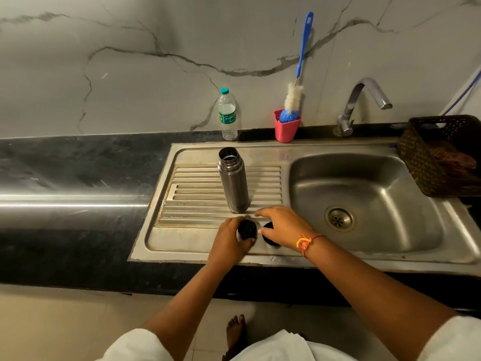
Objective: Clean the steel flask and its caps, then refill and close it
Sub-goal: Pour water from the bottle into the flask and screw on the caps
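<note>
The steel flask (pixel 233 179) stands upright and uncapped on the ribbed drainboard (pixel 197 194) of the sink. Just in front of it, my left hand (pixel 230 242) is closed around a black inner cap (pixel 246 229), held near the drainboard's front edge. My right hand (pixel 282 226) reaches over a second cap (pixel 269 237), dark inside with a steel rim, which stands on the drainboard. Its fingers are spread above this cap, and I cannot tell whether they grip it.
A plastic water bottle (pixel 227 114) and a pink cup (pixel 286 127) holding a blue-handled bottle brush (pixel 299 71) stand against the marble wall. The sink basin (pixel 364 204) lies to the right under the tap (pixel 363 102). A brown basket (pixel 440 155) sits at the far right.
</note>
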{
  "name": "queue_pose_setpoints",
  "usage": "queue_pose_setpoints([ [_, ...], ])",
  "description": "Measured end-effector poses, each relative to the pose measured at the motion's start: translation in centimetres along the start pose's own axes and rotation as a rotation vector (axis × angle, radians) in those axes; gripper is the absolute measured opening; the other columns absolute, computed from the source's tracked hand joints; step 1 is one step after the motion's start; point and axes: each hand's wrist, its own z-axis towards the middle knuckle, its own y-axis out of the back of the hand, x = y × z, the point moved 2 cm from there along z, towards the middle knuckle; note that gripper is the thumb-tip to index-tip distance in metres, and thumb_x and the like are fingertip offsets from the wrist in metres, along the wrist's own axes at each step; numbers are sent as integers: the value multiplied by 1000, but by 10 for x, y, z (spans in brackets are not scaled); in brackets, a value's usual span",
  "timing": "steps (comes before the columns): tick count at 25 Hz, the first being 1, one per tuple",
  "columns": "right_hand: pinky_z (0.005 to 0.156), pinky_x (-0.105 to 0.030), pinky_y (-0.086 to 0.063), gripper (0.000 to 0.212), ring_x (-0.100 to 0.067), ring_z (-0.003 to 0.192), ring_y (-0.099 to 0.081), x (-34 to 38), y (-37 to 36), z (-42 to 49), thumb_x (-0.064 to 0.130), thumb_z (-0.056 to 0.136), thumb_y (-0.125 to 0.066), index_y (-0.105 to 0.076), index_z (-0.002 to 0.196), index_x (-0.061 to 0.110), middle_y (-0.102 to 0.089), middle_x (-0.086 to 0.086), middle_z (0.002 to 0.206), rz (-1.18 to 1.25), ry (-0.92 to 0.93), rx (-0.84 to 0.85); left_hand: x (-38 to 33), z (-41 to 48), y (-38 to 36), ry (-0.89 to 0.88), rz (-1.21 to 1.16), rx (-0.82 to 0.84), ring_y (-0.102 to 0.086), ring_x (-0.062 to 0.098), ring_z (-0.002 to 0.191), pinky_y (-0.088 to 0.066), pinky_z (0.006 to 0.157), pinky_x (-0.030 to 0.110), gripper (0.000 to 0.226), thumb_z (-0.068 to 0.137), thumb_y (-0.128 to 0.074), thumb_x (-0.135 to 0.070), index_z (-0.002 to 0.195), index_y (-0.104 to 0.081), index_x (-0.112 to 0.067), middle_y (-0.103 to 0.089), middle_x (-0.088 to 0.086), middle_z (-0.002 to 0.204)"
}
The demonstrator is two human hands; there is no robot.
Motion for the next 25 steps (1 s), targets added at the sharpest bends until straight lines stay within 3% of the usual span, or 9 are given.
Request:
queue_pose_setpoints([
  [4, 98, -34, -49, 52, -18, 116, -59, 9, 6, 1, 41, 85, -70, -56, 134, 35, -62, 1, 130, 80, -32, -63, -6, -2, 11, -57, -98, -109, -60, 11, 110, -51, 93, 23, 57, 81, -84, -25, 130, -55, -25, -63, -7, 121],
  [8, 91, -33, -53, 55, -10, 101, -65, 28, 26, 0, 49, 75, -77, -62, 126, 34, -66, 8, 121, 182, -11, -137, -27, -5, 33, -88, -198, -199, -57, 6, 110, -44, 88, 6, 74, 81, -84, -20, 141, -42, -27, -59, -10, 127],
  [13, 82, -34, -56, 58, -9, 89, -64, 54, 59, 3, 53, 65, -83, -63, 117, 37, -66, 12, 111, 188, 22, -237, -55, -2, 66, -200, -262, -312, -60, 5, 108, -46, 87, 9, 80, 78, -85, -16, 142, -39, -28, -59, -9, 128],
  [17, 82, -36, -57, 52, -11, 89, -64, 71, 79, 9, 49, 68, -83, -63, 114, 35, -68, 9, 109, 170, 35, -297, -73, 5, 89, -275, -278, -374, -61, 2, 105, -52, 88, 16, 81, 79, -86, -17, 137, -34, -38, -58, -10, 131],
  [20, 82, -34, -58, 53, -11, 88, -66, 80, 100, 13, 44, 72, -82, -62, 119, 31, -69, 8, 110, 205, 60, -361, -71, 15, 101, -261, -286, -390, -58, 3, 113, -50, 94, 16, 88, 75, -90, -32, 142, -34, -32, -52, -9, 138],
  [25, 84, -25, -52, 53, -11, 100, -61, 97, 131, 32, 40, 77, -80, -60, 124, 27, -64, 6, 116, 187, 85, -364, -49, 43, 106, -96, -187, -331, -44, 23, 137, -44, 113, 41, 105, 69, -92, -42, 152, -32, -18, -42, 5, 152],
])
